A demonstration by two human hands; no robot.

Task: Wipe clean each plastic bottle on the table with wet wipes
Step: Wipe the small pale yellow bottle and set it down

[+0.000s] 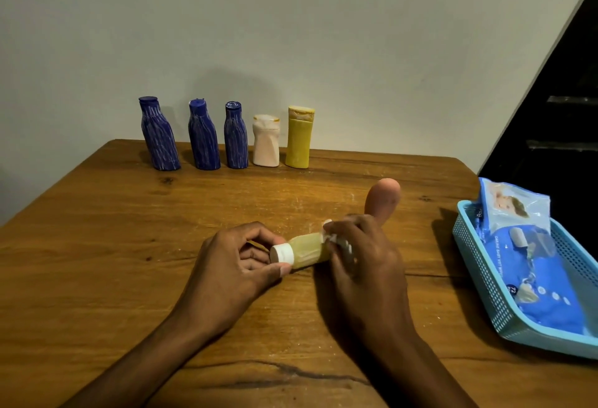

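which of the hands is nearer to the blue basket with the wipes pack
Right. The right hand, wiping the small yellowish bottle, is on the side toward the blue basket at the table's right edge; the left hand, pinching the bottle's white cap, is farther away.

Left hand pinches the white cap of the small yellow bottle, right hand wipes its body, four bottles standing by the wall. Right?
Not quite: the head view shows five bottles standing by the wall, three blue plastic bottles, a white plastic bottle and a yellow plastic bottle. The rest holds: the left hand pinches the white cap of the small yellow bottle, and the right hand wipes its body.
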